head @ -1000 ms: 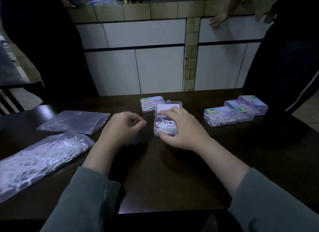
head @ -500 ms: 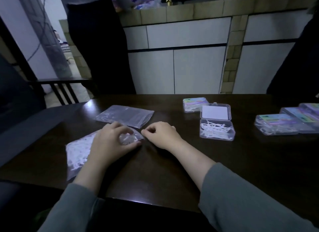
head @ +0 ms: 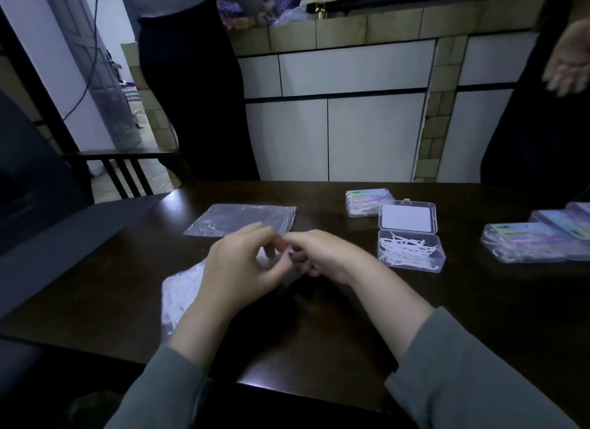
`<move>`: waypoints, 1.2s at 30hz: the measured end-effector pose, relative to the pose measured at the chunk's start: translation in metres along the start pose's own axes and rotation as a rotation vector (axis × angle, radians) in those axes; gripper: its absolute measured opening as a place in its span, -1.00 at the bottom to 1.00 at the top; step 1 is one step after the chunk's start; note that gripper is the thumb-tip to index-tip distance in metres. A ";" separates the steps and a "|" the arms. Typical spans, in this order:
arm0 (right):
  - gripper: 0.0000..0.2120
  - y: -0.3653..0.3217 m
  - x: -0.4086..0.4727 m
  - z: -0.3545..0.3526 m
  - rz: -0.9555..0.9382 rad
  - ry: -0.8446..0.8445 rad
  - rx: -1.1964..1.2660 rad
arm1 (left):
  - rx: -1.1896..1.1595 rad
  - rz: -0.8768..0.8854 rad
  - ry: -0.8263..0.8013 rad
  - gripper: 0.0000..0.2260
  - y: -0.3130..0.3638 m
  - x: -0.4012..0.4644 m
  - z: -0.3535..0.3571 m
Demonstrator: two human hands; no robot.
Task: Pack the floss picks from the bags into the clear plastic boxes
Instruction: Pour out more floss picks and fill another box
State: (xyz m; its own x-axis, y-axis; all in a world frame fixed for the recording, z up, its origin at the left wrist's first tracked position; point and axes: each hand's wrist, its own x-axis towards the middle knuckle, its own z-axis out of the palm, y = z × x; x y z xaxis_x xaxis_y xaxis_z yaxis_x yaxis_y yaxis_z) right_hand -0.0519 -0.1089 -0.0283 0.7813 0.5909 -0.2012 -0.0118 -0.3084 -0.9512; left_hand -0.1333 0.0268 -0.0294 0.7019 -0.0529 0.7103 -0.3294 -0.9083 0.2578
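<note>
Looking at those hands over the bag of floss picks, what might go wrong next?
The left hand and right hand meet over the mouth of the full bag, hiding what they hold; a loose grip there might scatter picks on the dark table. The open box sits away to the right, so picks may drop on the way. Its raised lid might get knocked.

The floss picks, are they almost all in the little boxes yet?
Not yet. Done: a closed box behind the open one, and more closed boxes at the right. In hand: the left hand and right hand meet at the mouth of the full bag. Left: the open box is only partly filled. The far bag looks almost empty.
</note>
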 end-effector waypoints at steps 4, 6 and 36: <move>-0.70 0.005 -0.010 -0.028 0.069 0.005 0.289 | -0.208 -0.056 -0.111 -0.83 0.022 0.023 0.006; -0.75 0.011 -0.013 -0.037 -0.010 0.053 0.302 | -0.262 -0.154 -0.232 -0.74 0.028 0.031 0.014; -0.61 0.042 -0.048 -0.076 -0.272 0.175 0.073 | -0.846 -0.562 -0.466 -0.81 0.056 0.046 0.054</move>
State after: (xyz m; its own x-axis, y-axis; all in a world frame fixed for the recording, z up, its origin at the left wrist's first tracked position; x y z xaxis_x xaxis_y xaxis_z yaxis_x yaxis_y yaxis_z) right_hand -0.0431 -0.2069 -0.0408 0.8569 0.5057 0.0997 0.1726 -0.0992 -0.9800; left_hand -0.0857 -0.0491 -0.0174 0.9959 -0.0355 0.0835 -0.0901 -0.2869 0.9537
